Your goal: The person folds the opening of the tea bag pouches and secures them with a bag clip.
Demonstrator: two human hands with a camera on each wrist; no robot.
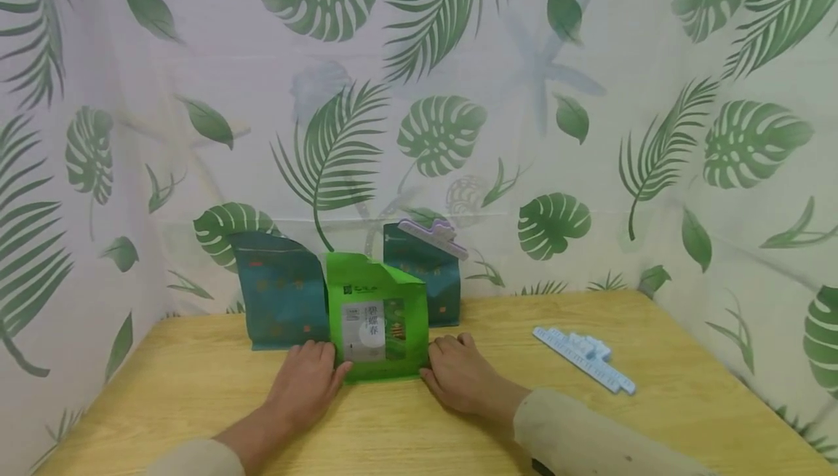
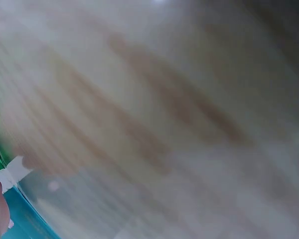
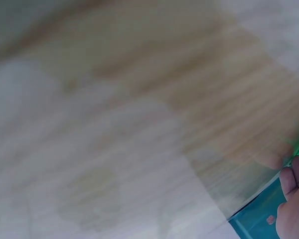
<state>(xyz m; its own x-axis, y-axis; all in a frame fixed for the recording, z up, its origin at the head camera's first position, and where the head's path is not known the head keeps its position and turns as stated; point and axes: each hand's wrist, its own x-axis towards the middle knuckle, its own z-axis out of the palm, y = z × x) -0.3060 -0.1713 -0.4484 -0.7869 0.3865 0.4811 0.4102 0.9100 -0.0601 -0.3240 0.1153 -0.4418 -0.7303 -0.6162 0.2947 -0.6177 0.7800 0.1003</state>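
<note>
A bright green tea pouch (image 1: 378, 316) stands upright on the table, its top edge sloping down to the right and no clip on it. My left hand (image 1: 306, 374) holds its lower left side, thumb at the front corner. At the lower right side, my right hand (image 1: 461, 375) grips it with curled fingers. Behind on the left stands a teal pouch (image 1: 281, 301). Another teal pouch (image 1: 425, 279) is behind on the right, a purple sealing clip (image 1: 435, 237) slanting across its top. Both wrist views catch only part of a hand at a lower corner.
A light blue sealing clip (image 1: 583, 358) lies on the wooden table (image 1: 681, 418) to the right of my right hand. Leaf-printed cloth (image 1: 497, 170) hangs behind the table and along both sides.
</note>
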